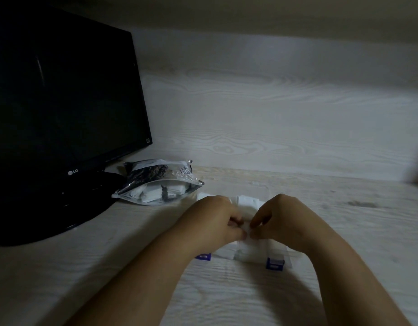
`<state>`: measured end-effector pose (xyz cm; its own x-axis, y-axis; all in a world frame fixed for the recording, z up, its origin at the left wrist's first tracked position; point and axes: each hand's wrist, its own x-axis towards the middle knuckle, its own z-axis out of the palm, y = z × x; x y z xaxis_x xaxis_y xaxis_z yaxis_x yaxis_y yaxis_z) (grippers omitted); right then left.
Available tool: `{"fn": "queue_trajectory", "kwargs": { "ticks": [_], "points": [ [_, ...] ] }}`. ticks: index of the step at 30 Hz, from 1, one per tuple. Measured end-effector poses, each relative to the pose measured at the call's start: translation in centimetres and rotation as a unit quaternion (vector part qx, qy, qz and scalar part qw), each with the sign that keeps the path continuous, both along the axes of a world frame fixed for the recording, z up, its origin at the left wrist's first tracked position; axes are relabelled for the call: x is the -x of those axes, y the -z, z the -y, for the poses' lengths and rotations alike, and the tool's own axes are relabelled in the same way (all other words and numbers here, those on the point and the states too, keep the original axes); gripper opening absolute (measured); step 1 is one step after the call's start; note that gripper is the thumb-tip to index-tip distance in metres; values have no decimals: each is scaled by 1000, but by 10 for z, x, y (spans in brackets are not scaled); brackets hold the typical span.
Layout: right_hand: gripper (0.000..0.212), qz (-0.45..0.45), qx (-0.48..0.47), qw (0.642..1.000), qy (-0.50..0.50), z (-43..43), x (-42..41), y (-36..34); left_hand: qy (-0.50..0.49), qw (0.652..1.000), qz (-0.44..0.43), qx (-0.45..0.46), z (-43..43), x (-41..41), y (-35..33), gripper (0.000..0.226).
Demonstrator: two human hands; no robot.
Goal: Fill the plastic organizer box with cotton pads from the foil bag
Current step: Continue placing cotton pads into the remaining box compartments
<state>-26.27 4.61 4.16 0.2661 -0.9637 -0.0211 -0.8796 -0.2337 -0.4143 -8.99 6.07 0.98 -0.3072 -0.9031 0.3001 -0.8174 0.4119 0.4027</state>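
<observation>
While pinching cotton pads (248,249) between fingertips of left hand (215,220) and right hand (281,220), both curled over plastic organizer box (275,264) directly beneath: likely soft, feather-light, compressible; best taken by stack edges. White, square, fluffy. More inside open foil bag (156,182), beyond left hand.

- Left grip (217,220): back of the hand turned up, fingers curled inward, thumb and fingertips pinching a cotton pad (247,228) on the side facing the right grip.
- Right grip (282,220): mirrored pose, knuckles raised, curled fingertips pinching the same pad, just beside the left grip's fingertips.
- Left forearm (144,278) and right forearm (344,274): bare, converging toward the grips.
</observation>
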Motion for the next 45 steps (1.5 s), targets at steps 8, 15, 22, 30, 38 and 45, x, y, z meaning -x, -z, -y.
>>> {"fn": "queue_trajectory", "kwargs": {
  "ticks": [8, 15, 22, 30, 38, 45],
  "points": [
    [12, 45, 90, 995, -14, -1, 0, 3, -69, 984, -147, 79, 7, -23, -2, 7],
    [13, 47, 99, 994, -23, -2, -5, 7, -277, 959, -45, 36, 21, -67, 6, 19],
    [13, 54, 99, 993, -24, -2, -5, 10, -345, 934, 11, -93, 31, -82, 21, 46],
    [11, 61, 92, 994, -26, -1, -5, 12, -353, 929, 35, -102, 32, -86, 25, 61],
    [13, 58, 86, 994, -26, -1, -5, 12, -356, 929, 30, -97, 34, -87, 27, 62],
    [13, 57, 82, 995, -26, 0, -5, 13, -352, 931, 35, -93, 34, -87, 27, 62]
  ]
}}
